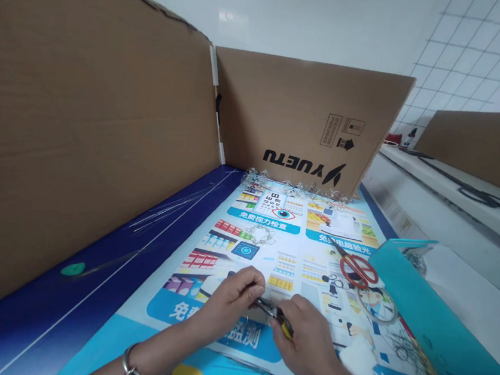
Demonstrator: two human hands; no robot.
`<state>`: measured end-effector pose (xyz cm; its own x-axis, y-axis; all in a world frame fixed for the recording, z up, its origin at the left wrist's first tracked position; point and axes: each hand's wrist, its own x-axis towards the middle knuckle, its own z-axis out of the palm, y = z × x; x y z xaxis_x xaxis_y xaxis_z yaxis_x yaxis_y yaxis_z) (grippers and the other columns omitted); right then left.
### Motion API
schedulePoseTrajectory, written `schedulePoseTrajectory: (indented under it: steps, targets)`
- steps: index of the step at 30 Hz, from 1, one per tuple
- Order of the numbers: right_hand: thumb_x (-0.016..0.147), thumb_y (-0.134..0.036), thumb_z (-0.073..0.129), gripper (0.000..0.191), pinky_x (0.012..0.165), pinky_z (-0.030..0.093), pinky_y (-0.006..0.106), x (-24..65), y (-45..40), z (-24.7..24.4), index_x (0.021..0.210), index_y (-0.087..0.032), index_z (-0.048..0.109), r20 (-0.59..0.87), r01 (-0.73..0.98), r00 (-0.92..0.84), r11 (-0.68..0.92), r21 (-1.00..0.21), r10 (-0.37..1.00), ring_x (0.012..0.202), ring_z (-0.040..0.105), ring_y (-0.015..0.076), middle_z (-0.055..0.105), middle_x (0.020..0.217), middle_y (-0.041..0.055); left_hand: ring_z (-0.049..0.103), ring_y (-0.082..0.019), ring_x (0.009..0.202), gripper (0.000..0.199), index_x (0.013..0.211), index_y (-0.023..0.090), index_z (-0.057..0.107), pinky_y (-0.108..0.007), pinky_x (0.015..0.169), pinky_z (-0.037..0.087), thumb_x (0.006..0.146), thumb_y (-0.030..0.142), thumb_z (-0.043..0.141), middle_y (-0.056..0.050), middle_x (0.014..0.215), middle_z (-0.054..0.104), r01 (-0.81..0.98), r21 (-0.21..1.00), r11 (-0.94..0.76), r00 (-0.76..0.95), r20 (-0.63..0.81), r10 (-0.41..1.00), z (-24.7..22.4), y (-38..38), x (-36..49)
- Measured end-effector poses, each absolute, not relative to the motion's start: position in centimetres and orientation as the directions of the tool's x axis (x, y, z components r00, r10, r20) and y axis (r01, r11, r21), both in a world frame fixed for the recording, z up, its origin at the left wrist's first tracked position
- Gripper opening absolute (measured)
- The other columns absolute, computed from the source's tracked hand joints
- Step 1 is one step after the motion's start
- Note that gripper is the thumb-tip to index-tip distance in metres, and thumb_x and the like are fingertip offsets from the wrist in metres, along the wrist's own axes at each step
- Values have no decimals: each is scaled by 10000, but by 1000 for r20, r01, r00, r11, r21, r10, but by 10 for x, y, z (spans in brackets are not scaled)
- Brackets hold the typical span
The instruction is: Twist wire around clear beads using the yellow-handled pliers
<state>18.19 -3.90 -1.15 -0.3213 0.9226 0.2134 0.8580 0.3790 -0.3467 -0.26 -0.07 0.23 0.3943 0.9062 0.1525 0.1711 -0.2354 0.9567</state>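
Note:
My right hand (305, 338) is shut around a pair of yellow-handled pliers (278, 316), whose dark jaws point left toward my left hand (237, 299). The fingers of my left hand pinch a thin wire (246, 321) close to those jaws, and the hands nearly touch. The wire's exact path is hidden by my fingers. A metal bangle (139, 369) circles my left wrist. Both hands rest just above a printed health-themed poster (264, 261) covering the tabletop.
Red-handled scissors (355, 270) and a loose wire coil (377, 305) lie right of my hands. A teal folder (425, 310) stands at the right. Tall cardboard panels (81, 120) rise left and ahead. Clear beaded scraps (295, 186) lie along the far edge.

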Motion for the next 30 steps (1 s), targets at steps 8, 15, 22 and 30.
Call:
schedulePoseTrajectory:
  steps: [8, 15, 22, 30]
  targets:
    - [806, -252, 487, 71, 601, 337, 246, 181, -39, -12, 830, -214, 541, 210, 863, -324, 380, -334, 922, 735, 491, 161, 527, 811, 25, 433, -119, 647, 151, 759, 187, 469, -209, 579, 369, 878, 251, 402, 14, 718, 460, 212, 939, -272, 401, 170, 900, 2, -1, -3]
    - [808, -245, 477, 75, 607, 333, 251, 181, -40, -12, 834, -213, 539, 190, 864, -336, 382, -327, 923, 741, 491, 163, 525, 819, 27, 443, -127, 679, 156, 745, 187, 458, -218, 600, 363, 884, 225, 397, 11, 730, 471, 261, 908, -328, 409, 203, 890, 6, -2, -3]
    - [821, -254, 461, 95, 613, 329, 258, 180, -41, -12, 849, -215, 543, 177, 869, -337, 377, -320, 925, 752, 497, 171, 523, 831, 31, 438, -129, 679, 169, 725, 185, 447, -229, 619, 348, 883, 195, 390, 14, 724, 463, 309, 875, -372, 416, 228, 881, 10, -5, -4]
    - [816, -251, 465, 85, 603, 316, 254, 180, -42, -13, 839, -214, 538, 168, 865, -351, 388, -319, 921, 741, 496, 166, 525, 830, 30, 432, -134, 692, 181, 725, 184, 452, -235, 630, 338, 893, 212, 389, 13, 727, 466, 333, 850, -408, 424, 251, 870, 12, -6, -3]
